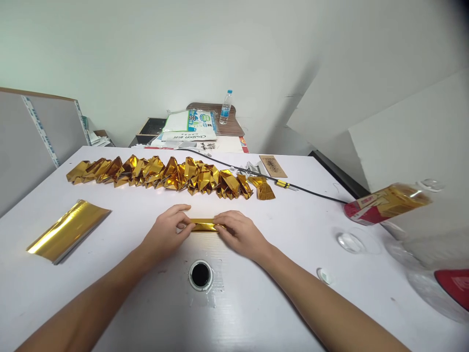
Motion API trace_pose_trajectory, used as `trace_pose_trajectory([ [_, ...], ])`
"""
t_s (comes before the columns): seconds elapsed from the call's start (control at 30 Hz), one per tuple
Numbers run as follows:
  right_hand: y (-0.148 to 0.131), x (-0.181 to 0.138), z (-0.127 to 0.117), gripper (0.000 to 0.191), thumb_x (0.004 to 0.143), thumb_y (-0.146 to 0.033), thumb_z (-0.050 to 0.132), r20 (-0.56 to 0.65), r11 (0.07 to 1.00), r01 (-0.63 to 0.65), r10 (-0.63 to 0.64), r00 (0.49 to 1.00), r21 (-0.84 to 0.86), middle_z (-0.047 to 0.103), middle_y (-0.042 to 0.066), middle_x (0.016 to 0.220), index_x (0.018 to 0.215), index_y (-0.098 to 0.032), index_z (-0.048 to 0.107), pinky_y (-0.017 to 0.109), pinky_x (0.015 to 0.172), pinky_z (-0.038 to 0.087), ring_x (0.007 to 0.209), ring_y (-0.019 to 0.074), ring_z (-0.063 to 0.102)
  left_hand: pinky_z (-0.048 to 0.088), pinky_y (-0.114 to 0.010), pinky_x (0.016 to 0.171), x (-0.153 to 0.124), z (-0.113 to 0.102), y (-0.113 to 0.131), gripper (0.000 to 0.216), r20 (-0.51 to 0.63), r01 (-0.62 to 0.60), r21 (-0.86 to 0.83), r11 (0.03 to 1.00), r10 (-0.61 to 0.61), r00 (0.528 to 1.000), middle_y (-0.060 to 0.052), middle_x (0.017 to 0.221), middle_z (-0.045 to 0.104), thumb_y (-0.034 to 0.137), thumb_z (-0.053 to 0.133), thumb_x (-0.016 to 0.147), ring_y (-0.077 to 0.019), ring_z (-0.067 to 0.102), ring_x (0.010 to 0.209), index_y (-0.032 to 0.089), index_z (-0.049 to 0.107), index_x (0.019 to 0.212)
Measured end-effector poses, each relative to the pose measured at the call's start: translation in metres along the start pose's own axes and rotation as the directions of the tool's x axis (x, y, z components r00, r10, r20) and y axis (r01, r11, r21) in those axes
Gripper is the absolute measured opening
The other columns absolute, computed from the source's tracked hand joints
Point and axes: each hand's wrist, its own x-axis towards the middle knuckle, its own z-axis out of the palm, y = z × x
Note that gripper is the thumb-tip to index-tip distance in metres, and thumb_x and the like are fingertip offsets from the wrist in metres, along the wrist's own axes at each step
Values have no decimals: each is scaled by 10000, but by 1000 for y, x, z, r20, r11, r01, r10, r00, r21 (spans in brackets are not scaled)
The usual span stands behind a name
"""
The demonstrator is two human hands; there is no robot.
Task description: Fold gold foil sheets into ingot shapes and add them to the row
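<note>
A narrow folded strip of gold foil paper [203, 225] lies on the white table [256, 303] in front of me. My left hand [169, 230] pinches its left end with curled fingers. My right hand [240, 232] presses on its right end, fingers bent over the strip. Behind the hands a long row of several folded gold foil pieces [168, 175] stretches across the table. A stack of flat gold foil sheets [69, 229] lies to the left of my left arm.
A round cable hole [201, 275] sits just below my hands. A black cable [311, 191] runs to the right. A clear plastic bag with red and gold packaging [388, 203] lies at right. Papers and a water bottle [226, 106] stand at the back.
</note>
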Motion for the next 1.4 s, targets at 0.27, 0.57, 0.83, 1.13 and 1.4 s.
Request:
trace_pose_trajectory([
  [0.27, -1, 2, -2, 316, 1023, -111, 519, 117, 964, 156, -133, 984, -213, 733, 125, 1266, 1249, -216, 714, 488, 989, 542, 1194, 282, 637, 640, -332, 739, 7, 4, 4, 113, -74, 2, 71, 997, 3, 997, -104, 1226, 724, 232, 633, 941, -141, 684, 714, 183, 694, 859],
  [0.57, -5, 3, -3, 306, 1027, -112, 512, 132, 958, 146, -116, 984, -248, 732, 124, 1236, 1256, -191, 698, 469, 965, 495, 1174, 284, 616, 615, -461, 966, -17, 11, 42, 221, 112, -406, 380, 831, 394, 912, -120, 1168, 757, 168, 526, 1027, -302, 691, 1155, 160, 704, 1159],
  [0.83, -11, -4, -5, 311, 1051, -117, 531, 201, 932, 233, -180, 963, -278, 755, 114, 1168, 1309, -178, 693, 437, 949, 489, 1133, 267, 610, 643, -441, 1000, -16, 18, 37, 326, 59, -396, 324, 859, 399, 915, -128, 1186, 768, 150, 516, 1020, -276, 733, 1102, 161, 700, 1289],
  [1.13, -15, -5, -5, 408, 1032, -121, 517, 212, 963, 164, -118, 970, -215, 715, 140, 1213, 1420, -195, 621, 462, 999, 527, 1188, 276, 619, 649, -466, 978, -16, 20, 35, 313, 55, -379, 384, 842, 389, 920, -155, 1181, 753, 169, 510, 1009, -302, 724, 1109, 130, 682, 1268],
  [1.4, -21, -4, -6, 370, 1056, -243, 518, 256, 968, 121, -62, 965, -220, 689, 154, 1201, 1401, -161, 623, 505, 981, 517, 1181, 311, 589, 630, -472, 995, -16, 21, 37, 321, 60, -339, 311, 888, 338, 939, -152, 1197, 740, 171, 517, 997, -303, 707, 1140, 151, 686, 1269],
])
